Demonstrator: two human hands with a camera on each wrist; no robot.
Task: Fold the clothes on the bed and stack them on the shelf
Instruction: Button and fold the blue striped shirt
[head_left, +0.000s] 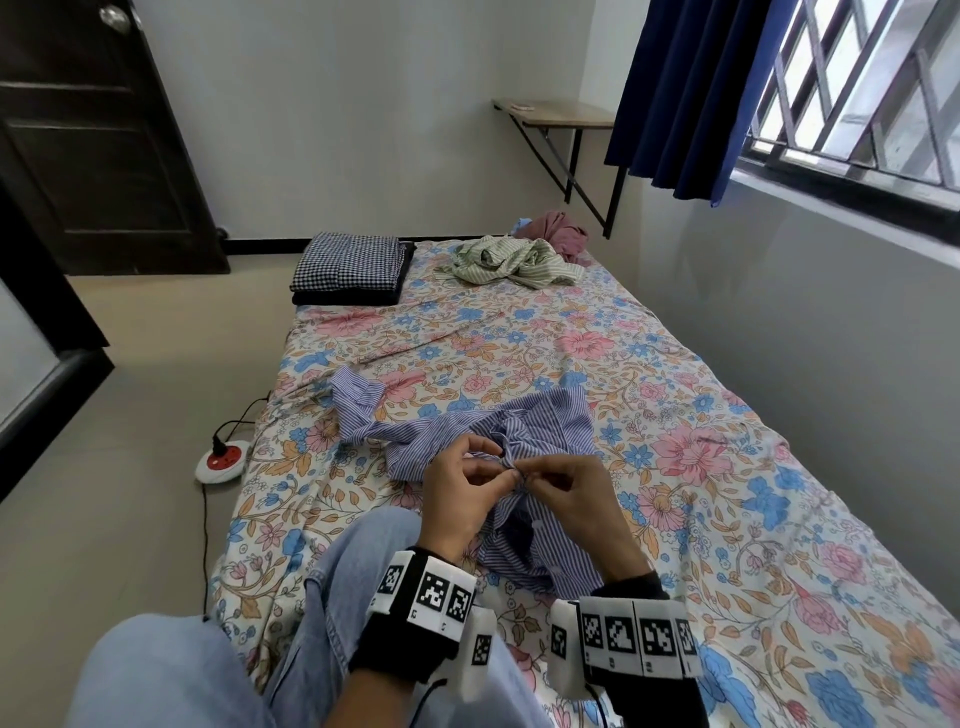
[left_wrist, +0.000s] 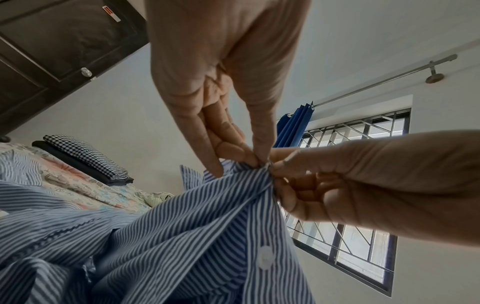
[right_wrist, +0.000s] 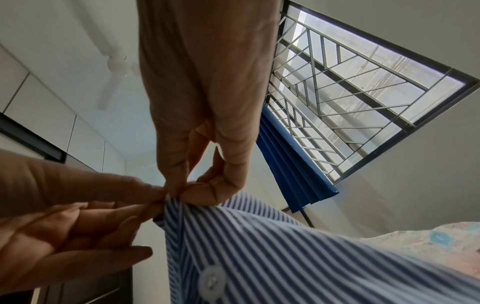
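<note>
I have the blue striped shirt (head_left: 540, 431) lying rumpled on the bed (head_left: 649, 364) in front of my knees, one sleeve flung out to the left. My left hand (head_left: 462, 493) and my right hand (head_left: 576, 499) are drawn together at the shirt's front edge, each pinching the cloth between thumb and fingertips, so the fabric rises in a small peak between them. A white button (left_wrist: 265, 258) sits lower down on the same front strip, so I judge I am doing up the button at the pinch before any folding starts; that button itself is hidden by my fingers.

Next, I think, comes easing it through its hole, then laying the shirt flat, smoothing it and bringing the sleeves in.

The task looks partly done: a checked folded stack (head_left: 350, 265) rests at the far left corner of the bed, while a green striped garment (head_left: 506, 260) and a pink one (head_left: 563, 234) lie crumpled at the far end. The wall shelf (head_left: 556, 111) beyond holds no clothes yet.
</note>
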